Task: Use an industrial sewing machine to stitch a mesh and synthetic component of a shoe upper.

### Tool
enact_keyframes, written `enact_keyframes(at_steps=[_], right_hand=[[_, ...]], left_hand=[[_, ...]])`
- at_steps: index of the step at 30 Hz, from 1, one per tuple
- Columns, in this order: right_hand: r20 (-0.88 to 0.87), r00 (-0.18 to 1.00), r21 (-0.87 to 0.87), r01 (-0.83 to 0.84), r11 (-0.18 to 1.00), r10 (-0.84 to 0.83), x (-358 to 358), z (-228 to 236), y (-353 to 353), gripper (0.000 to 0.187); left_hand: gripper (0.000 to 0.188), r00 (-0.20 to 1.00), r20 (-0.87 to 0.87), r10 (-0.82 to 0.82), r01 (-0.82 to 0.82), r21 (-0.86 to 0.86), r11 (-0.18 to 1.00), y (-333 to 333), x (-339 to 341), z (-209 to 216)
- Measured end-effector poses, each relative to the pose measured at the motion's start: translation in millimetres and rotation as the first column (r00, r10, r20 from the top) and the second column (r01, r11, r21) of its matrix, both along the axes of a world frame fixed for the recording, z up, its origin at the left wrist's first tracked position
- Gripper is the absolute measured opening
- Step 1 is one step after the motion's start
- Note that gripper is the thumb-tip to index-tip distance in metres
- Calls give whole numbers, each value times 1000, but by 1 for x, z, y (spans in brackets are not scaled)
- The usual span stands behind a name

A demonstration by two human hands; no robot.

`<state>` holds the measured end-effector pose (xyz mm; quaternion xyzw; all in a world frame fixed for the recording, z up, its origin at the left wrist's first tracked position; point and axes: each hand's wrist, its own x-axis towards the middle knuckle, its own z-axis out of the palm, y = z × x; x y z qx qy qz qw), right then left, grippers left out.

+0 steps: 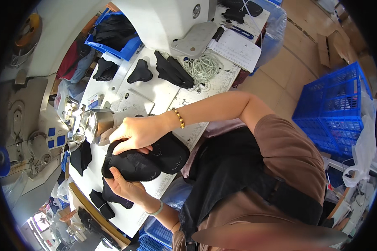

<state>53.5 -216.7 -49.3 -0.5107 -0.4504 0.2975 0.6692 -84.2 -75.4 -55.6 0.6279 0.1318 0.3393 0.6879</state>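
Both my hands grip a rounded black fabric piece shaped like a shoe upper [136,166], with short pale stitch marks along its edge. My right hand [140,131], with a beaded bracelet at the wrist, presses on its upper side; the thumb lies flat on the cloth. From below, my left hand [127,188] pinches the lower rim, thumb on top and fingers mostly hidden beneath. A second rounded black piece [174,152] adjoins it on the right; I cannot tell whether they are joined. Beside my right fingertips is the sewing machine's shiny metal head [98,125].
More black cut pieces [139,72] lie on the white table [132,217]. Near its far end are a blue bin [134,46] of black cloth, coiled pale cord [203,67], a notebook [236,48] and snips [236,30]. A blue crate [333,111] stands on the floor at right.
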Motion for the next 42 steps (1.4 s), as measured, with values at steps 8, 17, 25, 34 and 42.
enact_keyframes(at_steps=[8,17,25,34,42], right_hand=[[608,578,188,560,807,-544,40,-15,-29,18],[548,480,-6,821,571,-685,80,-30,-84,11],[708,390,77,786,613,-589,84,-38,-89,13],[869,288,61,745,664,-403,109,-53,-49,22],[885,265,47,765,642,-382,109,-49,-45,10]], left_hand=[[32,763,-28,646,-565,456,687,132,-66,-7],[49,428,-319,845,-108,911,398,196,-88,-57],[35,556,33,830,-586,724,364,191,-71,-26],[51,277,-357,892,-186,891,414,155,-61,-29],[89,420,-234,877,42,970,239,110,-59,-22]])
